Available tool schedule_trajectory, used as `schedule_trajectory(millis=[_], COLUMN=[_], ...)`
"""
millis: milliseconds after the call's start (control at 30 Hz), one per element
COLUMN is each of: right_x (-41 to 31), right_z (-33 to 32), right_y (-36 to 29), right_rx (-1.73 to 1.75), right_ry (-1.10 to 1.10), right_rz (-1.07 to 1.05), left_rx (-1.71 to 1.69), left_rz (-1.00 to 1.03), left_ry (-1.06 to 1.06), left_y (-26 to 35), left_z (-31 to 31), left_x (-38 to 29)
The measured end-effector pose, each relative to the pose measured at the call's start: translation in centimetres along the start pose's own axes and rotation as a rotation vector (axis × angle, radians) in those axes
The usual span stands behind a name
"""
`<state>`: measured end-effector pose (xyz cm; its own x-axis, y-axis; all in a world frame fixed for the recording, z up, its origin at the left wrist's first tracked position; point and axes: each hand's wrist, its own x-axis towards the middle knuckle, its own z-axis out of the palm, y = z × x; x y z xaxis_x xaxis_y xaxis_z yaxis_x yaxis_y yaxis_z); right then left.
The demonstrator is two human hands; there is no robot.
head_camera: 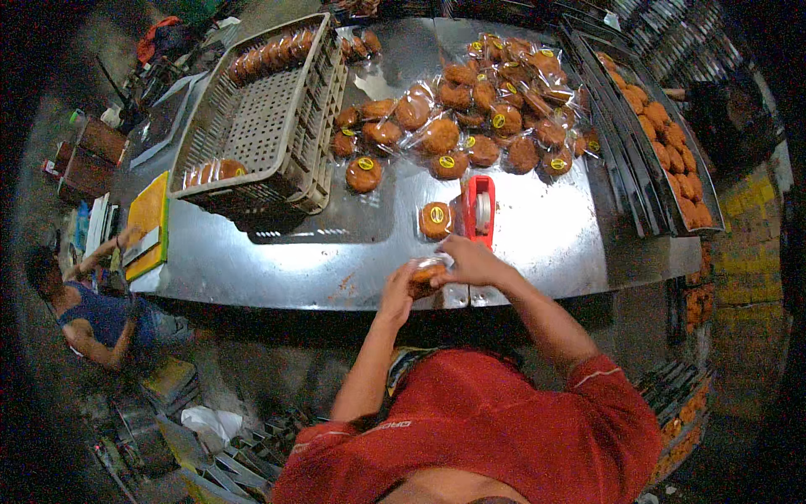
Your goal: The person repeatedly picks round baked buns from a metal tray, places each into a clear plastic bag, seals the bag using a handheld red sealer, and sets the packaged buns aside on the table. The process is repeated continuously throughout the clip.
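Both hands are together over the front edge of a metal table [227,271]. My left hand [397,295] grips a round brown baked cake in clear film [426,277] from its left side. On the cake's upper right, the fingers of my right hand [472,261] press against the film. Just beyond them stands a red tape dispenser [481,208] holding a pale roll. To its left lies a wrapped cake with a yellow label [436,219]. A heap of wrapped cakes [485,120] spreads across the far half of the table.
A beige perforated plastic crate [252,120] at the left holds rows of wrapped cakes. Dark metal trays stand at the right, the outer tray [711,208] full of unwrapped cakes [667,145]. Another person [101,321] works by a yellow board [148,220] at the far left.
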<state>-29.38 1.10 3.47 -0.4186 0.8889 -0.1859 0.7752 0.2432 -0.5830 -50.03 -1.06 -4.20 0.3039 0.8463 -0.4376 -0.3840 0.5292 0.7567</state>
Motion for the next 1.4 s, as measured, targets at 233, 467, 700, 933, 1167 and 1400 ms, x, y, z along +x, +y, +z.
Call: schedule_trajectory(millis=[233, 467, 700, 933, 1167, 1400], right_x=[12.4, 7.3, 6.4, 3.9, -2.2, -4.7], right_z=[2.3, -4.4, -16.5, -17.3, -3.8, -3.4], right_y=[5.0, 7.1, 23.6, 26.7, 9.3, 3.2], right_rx=[-0.616, -0.438, -0.596, -0.059, 1.553, 0.701], right_ry=[0.106, 0.143, 0.966, 1.096, 0.442, 0.61], right_rz=[-0.027, -0.115, 0.707, 0.455, -0.13, 0.184], left_rx=[-0.303, 0.814, 1.057, 0.955, -0.177, 0.173], left_rz=[0.193, 0.312, 0.469, 0.563, 0.275, 0.238], left_ry=[0.348, 0.355, 0.38, 0.528, -0.016, -0.169], left_y=[2.0, -2.4, -3.4, 1.0, 4.0, 5.2], left_z=[-2.4, 5.7, 6.4, 9.2, 15.5, 11.7], left_x=[3.4, 12.1, 12.3, 9.0, 6.5, 1.7])
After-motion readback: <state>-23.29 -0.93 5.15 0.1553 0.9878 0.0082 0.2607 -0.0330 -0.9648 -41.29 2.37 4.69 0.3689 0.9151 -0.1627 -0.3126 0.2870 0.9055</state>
